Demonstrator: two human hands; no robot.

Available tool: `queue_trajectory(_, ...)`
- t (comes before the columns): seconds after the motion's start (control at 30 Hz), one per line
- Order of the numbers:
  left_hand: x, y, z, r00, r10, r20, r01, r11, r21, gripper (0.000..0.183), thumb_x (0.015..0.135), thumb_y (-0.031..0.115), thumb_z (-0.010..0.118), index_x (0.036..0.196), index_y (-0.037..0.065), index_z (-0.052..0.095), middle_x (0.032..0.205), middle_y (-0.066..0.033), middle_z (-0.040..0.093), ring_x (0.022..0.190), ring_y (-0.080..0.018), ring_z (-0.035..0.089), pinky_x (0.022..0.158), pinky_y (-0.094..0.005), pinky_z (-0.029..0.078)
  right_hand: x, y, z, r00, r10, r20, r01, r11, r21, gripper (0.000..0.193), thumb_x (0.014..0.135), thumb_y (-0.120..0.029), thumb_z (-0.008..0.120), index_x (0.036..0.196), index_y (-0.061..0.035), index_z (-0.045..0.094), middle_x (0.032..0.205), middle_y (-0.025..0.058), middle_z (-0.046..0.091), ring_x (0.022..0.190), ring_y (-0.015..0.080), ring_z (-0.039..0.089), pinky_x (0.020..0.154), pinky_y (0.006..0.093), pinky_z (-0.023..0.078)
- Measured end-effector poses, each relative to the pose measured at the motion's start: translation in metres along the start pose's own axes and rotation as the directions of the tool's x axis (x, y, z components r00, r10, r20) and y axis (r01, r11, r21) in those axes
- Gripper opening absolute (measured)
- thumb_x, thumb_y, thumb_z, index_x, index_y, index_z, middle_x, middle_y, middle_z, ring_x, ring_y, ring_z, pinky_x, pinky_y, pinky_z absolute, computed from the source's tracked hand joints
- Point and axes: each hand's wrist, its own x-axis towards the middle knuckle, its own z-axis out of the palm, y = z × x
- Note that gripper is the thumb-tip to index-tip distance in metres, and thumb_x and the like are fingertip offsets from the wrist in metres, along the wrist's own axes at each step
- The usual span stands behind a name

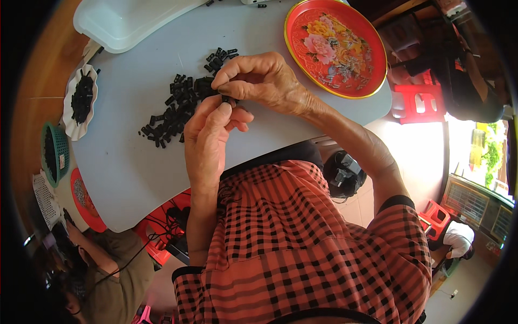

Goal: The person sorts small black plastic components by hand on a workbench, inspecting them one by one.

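Observation:
My left hand (208, 135) and my right hand (259, 81) meet over the grey table (124, 167), fingertips pinched together on a small black plastic part (225, 99). Just left of the hands lies a loose pile of several small black parts (181, 102) on the table. A round red tray with a flower pattern (335, 47) sits to the right of my right hand, with small metal pieces scattered on it.
A white plastic tub (124, 21) stands at the table's far edge. A white scalloped dish of black parts (81, 100), a green basket (54, 154) and a red plate (83, 200) sit at the left. Another person (102, 281) sits lower left. Red stools (413, 102) stand at the right.

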Motion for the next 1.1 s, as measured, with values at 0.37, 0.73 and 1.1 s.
queue_trajectory(0.37, 0.002, -0.012, 0.011, 0.943, 0.312, -0.116, -0.238, 0.876, 0.420, 0.024, 0.094, 0.018, 0.053, 0.101, -0.004, 0.061, 0.081, -0.0072, 0.064, 0.072, -0.0124, 0.057, 0.066, -0.0239, 0.045, -0.010, 0.013, 0.013, 0.954, -0.144, -0.261, 0.176, 0.979, 0.102, 0.008, 0.084, 0.003, 0.063, 0.092, 0.0013, 0.065, 0.093, 0.0062, 0.064, 0.078, 0.0083, 0.058, 0.065, 0.0230, 0.051)
queue_trajectory(0.73, 0.002, -0.012, 0.012, 0.949, 0.287, -0.131, -0.206, 0.878, 0.431, 0.026, 0.094, 0.018, 0.053, 0.104, -0.004, 0.060, 0.083, -0.0071, 0.064, 0.074, -0.0122, 0.058, 0.068, -0.0248, 0.045, -0.012, 0.014, 0.011, 0.930, -0.282, -0.238, 0.279, 0.959, -0.045, 0.008, 0.083, 0.005, 0.062, 0.090, 0.0018, 0.064, 0.097, 0.0093, 0.063, 0.084, 0.0091, 0.058, 0.071, 0.0236, 0.051)
queue_trajectory(1.1, 0.005, -0.005, 0.008, 0.997, 0.082, -0.006, -0.082, 0.997, -0.013, 0.024, 0.095, 0.014, 0.050, 0.105, -0.005, 0.060, 0.086, -0.0107, 0.065, 0.080, -0.0163, 0.061, 0.070, -0.0296, 0.047, -0.012, 0.011, 0.013, 0.910, -0.293, -0.295, 0.321, 0.946, 0.049, 0.004, 0.082, 0.001, 0.065, 0.085, 0.0024, 0.063, 0.091, 0.0068, 0.064, 0.080, 0.0080, 0.059, 0.071, 0.0237, 0.052)
